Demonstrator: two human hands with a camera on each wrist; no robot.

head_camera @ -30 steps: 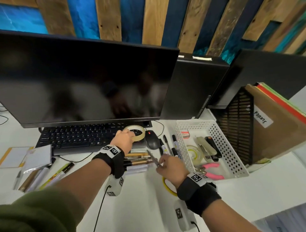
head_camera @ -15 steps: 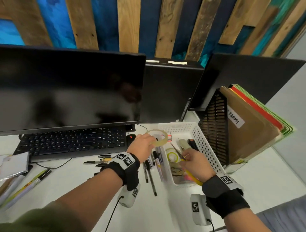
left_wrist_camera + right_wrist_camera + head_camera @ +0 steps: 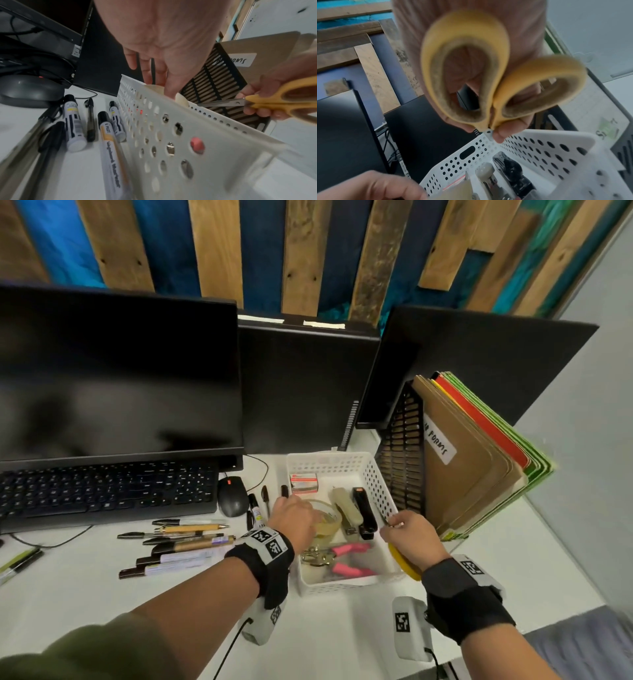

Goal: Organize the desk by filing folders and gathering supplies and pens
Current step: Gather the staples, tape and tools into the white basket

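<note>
Left hand point(image 3: 295, 519) reaches into the white perforated plastic basket point(image 3: 375, 489), fingers curled on the clear tape roll point(image 3: 329, 520) at the basket's middle. Right hand point(image 3: 412, 537) grips the yellow-handled steel scissors point(image 3: 267, 102) near the pivot, blades shut, over the basket's right rim. Pens and markers point(image 3: 178, 546) lie on the white desk point(image 3: 102, 594) left of the basket; folders point(image 3: 476, 460) stand in the black slotted file rack point(image 3: 400, 460).

Right hand point(image 3: 471, 56) gripping yellow-handled scissors point(image 3: 488, 75), fingertips point(image 3: 500, 133) pinching the handles where the two loops meet; scissors held above the white perforated basket point(image 3: 530, 146); inside the basket, a beige stapler point(image 3: 485, 171) beside a black stapler point(image 3: 513, 170); left hand point(image 3: 373, 186) over the basket's left rim, holding a roll of tape point(image 3: 458, 192); black monitor point(image 3: 342, 135) left of the basket.
</note>
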